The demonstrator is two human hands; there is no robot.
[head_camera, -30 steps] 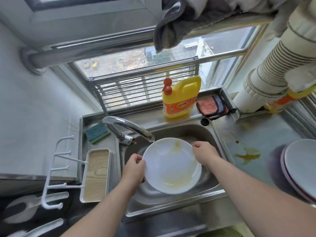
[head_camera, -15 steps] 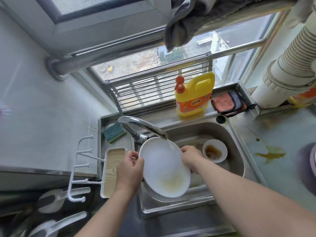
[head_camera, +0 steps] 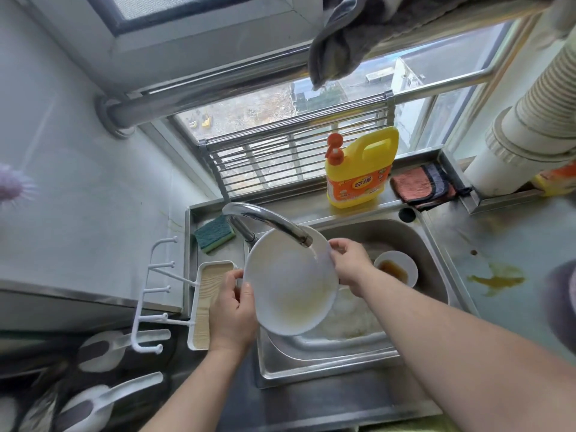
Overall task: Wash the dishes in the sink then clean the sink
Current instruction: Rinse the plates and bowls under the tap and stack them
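Faucet (head_camera: pixel 268 221) spout hiding plate (head_camera: pixel 290 288) top rim, grey cloth (head_camera: pixel 352 35) cut off above

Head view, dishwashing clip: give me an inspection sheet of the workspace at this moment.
Surface: steel counter carries a yellow-brown spill.
Job's things: white plate, yellowish residue on it, held tilted under the faucet; small bowl with brown sauce sits in the sink.
Clutter: sponge, detergent jug, folded cloths.
Hands: left hand and right hand grip opposite plate rims.
Cables: nothing seen.
Surroundings: window, rack of bars, ribbed duct.
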